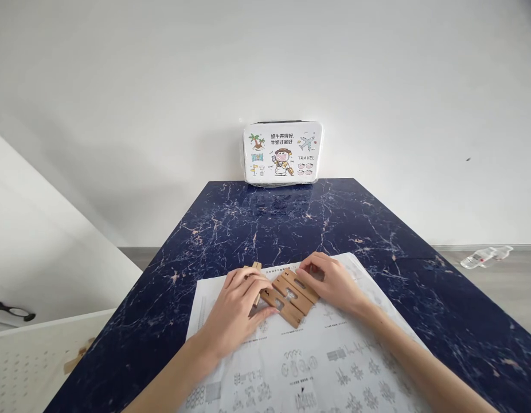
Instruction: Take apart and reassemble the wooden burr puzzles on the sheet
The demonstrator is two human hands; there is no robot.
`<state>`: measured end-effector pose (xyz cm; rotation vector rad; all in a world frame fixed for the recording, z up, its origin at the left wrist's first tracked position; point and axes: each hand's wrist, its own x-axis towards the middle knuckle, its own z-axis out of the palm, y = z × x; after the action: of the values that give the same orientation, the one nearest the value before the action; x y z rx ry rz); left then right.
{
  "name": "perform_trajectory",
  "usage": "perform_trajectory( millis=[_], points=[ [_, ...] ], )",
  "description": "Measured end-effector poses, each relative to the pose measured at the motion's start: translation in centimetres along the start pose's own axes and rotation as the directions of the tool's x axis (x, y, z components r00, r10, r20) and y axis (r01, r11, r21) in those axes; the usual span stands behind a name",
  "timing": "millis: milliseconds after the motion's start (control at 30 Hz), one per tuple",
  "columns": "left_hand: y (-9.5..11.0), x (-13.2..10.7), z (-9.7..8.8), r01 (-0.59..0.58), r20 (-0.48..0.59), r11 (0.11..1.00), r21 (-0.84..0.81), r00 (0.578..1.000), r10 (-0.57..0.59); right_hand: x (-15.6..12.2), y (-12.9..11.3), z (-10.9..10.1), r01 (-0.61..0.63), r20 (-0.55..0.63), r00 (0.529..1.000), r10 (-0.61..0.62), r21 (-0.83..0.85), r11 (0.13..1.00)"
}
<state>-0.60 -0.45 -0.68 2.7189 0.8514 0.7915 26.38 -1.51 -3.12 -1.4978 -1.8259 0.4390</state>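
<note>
Several flat wooden notched pieces [291,295] lie side by side on a printed paper sheet [317,355] on a dark blue marbled table [257,229]. My left hand [239,310] rests on their left side, fingers curled over a piece, with another wooden piece [256,266] poking out behind it. My right hand [330,278] presses on the right end of the pieces, its fingers bent and close together on the wood.
A white box with cartoon travel pictures [282,154] leans against the wall at the table's far edge. A white perforated surface [33,361] and black glasses [11,311] are at the left. A plastic bottle [484,256] lies on the floor at right.
</note>
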Motion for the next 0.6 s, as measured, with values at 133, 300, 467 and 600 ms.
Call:
perform_trajectory(
  millis=[133, 300, 467, 600],
  points=[
    [0.02, 0.09, 0.03, 0.004, 0.013, 1.000, -0.011, 1.000, -0.004, -0.01, 0.37, 0.08, 0.089, 0.045, 0.995, -0.086, -0.077, 0.993],
    [-0.09, 0.03, 0.26, 0.007, 0.014, 1.000, -0.013, 1.000, -0.007, -0.07, 0.43, -0.01, 0.091, 0.073, 0.993, -0.088, -0.044, 0.995],
    [-0.05, -0.12, 0.23, -0.014, 0.041, 0.999, -0.034, 0.999, 0.015, -0.08, 0.47, -0.30, 0.112, 0.099, 0.989, -0.108, -0.035, 0.993],
    [0.06, -0.20, 0.13, -0.001, 0.083, 0.999, -0.053, 0.997, 0.006, -0.03, 0.58, -0.36, 0.105, 0.125, 0.987, -0.099, -0.043, 0.994]
  ],
)
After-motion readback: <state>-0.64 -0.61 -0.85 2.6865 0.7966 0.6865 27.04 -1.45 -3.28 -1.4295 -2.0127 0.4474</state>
